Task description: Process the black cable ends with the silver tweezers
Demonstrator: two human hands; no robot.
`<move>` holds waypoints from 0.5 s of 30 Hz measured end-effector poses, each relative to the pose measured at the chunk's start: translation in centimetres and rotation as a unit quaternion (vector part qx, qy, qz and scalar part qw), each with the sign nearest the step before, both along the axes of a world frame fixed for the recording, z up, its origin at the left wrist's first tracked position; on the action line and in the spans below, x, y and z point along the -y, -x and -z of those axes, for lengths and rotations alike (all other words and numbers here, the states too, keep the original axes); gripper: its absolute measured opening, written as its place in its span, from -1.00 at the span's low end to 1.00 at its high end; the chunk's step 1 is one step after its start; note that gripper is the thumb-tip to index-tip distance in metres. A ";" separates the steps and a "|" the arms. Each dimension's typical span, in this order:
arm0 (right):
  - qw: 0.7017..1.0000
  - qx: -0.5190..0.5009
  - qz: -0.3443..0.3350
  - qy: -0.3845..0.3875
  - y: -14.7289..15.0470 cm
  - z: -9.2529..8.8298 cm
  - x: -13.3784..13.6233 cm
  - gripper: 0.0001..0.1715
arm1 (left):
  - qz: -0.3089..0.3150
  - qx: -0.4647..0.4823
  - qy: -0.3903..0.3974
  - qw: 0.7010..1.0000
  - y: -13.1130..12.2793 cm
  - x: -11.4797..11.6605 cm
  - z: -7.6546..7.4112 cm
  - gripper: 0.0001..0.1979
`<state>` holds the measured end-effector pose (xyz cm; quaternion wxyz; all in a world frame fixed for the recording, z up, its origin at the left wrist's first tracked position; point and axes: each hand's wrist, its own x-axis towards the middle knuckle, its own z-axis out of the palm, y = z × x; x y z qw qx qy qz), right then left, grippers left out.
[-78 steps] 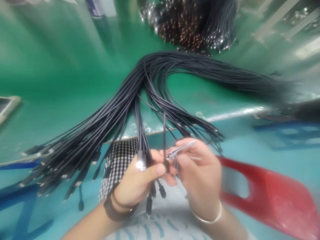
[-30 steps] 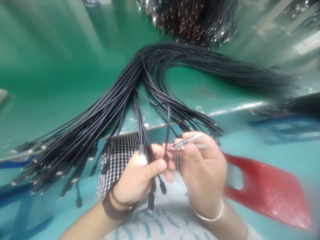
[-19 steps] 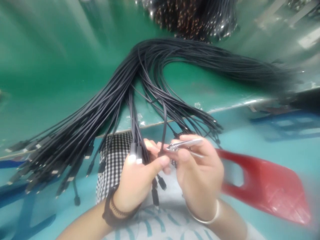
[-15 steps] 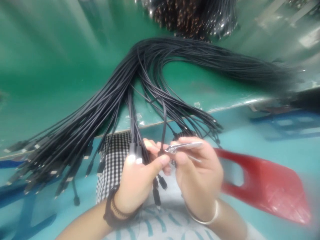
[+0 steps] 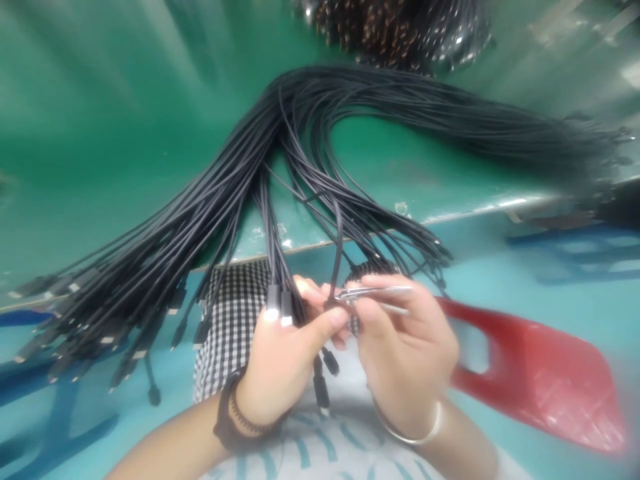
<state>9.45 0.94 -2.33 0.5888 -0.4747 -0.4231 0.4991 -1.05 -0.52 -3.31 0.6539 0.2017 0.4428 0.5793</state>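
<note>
My left hand (image 5: 283, 360) is closed on several black cables, their plugs poking out past the palm. Between its thumb and fingertips it pinches the end of one black cable (image 5: 338, 240) that arches down from the bundle. Silver nail clippers (image 5: 385, 292) are gripped in my right hand (image 5: 407, 353), with the jaws at that pinched cable end. Whether the jaws touch the cable is too blurred to tell. Two cable plugs (image 5: 320, 387) dangle below my left hand. The large black cable bundle (image 5: 300, 93) lies draped over the green table (image 5: 125, 133), its left ends fanning past the edge.
A red plastic stool (image 5: 555, 373) stands at the right, below the table edge. Black-and-white checked cloth (image 5: 230, 320) hangs over my lap. Another heap of cables with shiny ends (image 5: 400, 33) lies at the back. Blue plastic furniture (image 5: 575, 250) shows at right.
Both hands and the surrounding scene sit slightly farther right in view. The clippers stay at the pinched cable end, and their levers look a little closer together.
</note>
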 end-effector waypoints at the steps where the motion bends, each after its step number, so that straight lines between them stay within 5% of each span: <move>1: 1.000 -0.007 -0.002 -0.001 0.0 0.1 0.0 -0.76 | 0.001 0.005 0.000 1.000 0.0 0.0 0.0 -0.78; 9: 0.993 -0.098 -0.053 -0.026 -0.3 0.5 0.1 -0.71 | 0.005 0.066 0.015 0.998 0.3 0.3 -0.4 -0.73; 15: 0.995 -0.022 -0.076 -0.059 -0.6 1.1 0.1 -0.64 | 0.025 0.112 0.028 0.993 0.6 0.1 -1.0 -0.76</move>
